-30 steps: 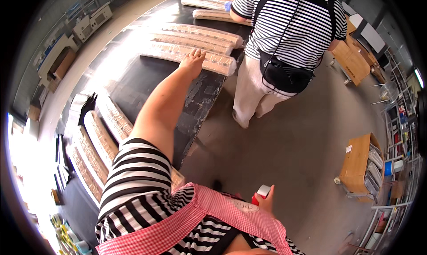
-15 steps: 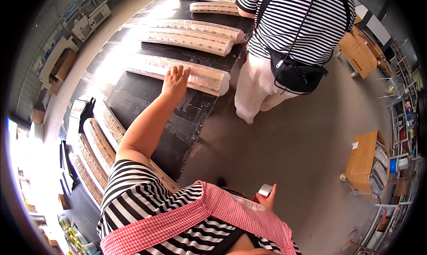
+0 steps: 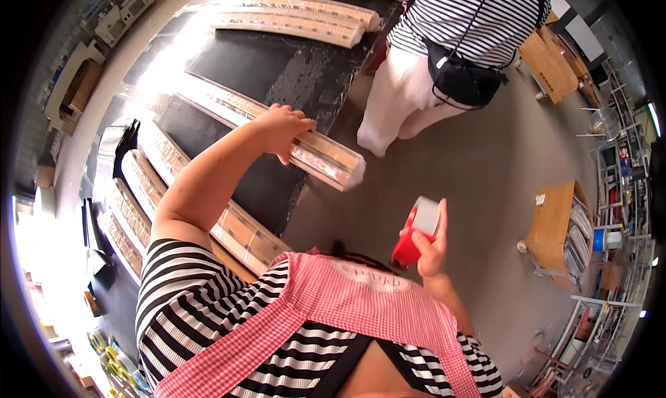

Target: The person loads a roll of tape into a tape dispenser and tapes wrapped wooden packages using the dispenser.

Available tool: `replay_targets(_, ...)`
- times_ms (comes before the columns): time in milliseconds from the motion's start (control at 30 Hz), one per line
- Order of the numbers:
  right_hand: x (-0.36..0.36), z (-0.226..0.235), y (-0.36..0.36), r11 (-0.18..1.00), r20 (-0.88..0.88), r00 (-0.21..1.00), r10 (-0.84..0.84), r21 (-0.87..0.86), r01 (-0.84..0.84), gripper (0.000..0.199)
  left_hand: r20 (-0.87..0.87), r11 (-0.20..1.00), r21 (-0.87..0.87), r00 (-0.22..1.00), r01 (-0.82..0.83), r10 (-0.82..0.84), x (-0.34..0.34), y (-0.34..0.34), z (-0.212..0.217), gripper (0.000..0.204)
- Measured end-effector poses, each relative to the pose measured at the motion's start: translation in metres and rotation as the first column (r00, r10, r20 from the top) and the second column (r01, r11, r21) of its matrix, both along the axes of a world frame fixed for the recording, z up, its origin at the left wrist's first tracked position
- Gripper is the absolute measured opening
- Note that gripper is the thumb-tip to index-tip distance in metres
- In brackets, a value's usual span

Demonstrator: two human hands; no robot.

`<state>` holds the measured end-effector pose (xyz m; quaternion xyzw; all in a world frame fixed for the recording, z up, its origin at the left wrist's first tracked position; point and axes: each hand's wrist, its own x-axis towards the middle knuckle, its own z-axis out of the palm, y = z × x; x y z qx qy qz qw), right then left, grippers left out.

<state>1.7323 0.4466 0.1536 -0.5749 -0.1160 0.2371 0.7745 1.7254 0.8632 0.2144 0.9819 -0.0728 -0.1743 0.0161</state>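
Note:
My left hand is wrapped over the top of a long cardboard-brown bundle in clear plastic. The bundle slants across the black table, and its near right end sticks out past the table edge. In my right hand is a red tape dispenser with a pale roll of tape, held up over the floor to the right of the bundle. My thumb lies across its red side and a finger stretches along the roll.
More wrapped bundles lie at the left on the black table, and others lie farther back. A person in a striped shirt stands beyond, at the table's right side. An open carton stands on the right.
The bundle under my left hand has come nearer and turned, its right end now over the table edge. My right hand has risen with the tape dispenser into fuller view.

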Motion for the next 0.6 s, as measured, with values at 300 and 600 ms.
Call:
replay_targets(300, 0.006, 0.100, 0.040, 0.919, 0.130, 0.990, -0.046, 0.394, -0.009, 0.056, -0.072, 0.912, -0.403, 0.996, -0.073, 0.048, -0.023, -0.033, -0.029, 0.084)
replay_targets(600, 0.016, 0.130, 0.060, 0.869, -0.264, 0.963, 0.059, 0.488, 0.080, 0.038, 0.438, 0.601, -0.726, 0.899, 0.335, 0.027, -0.083, -0.119, -0.008, 0.063)
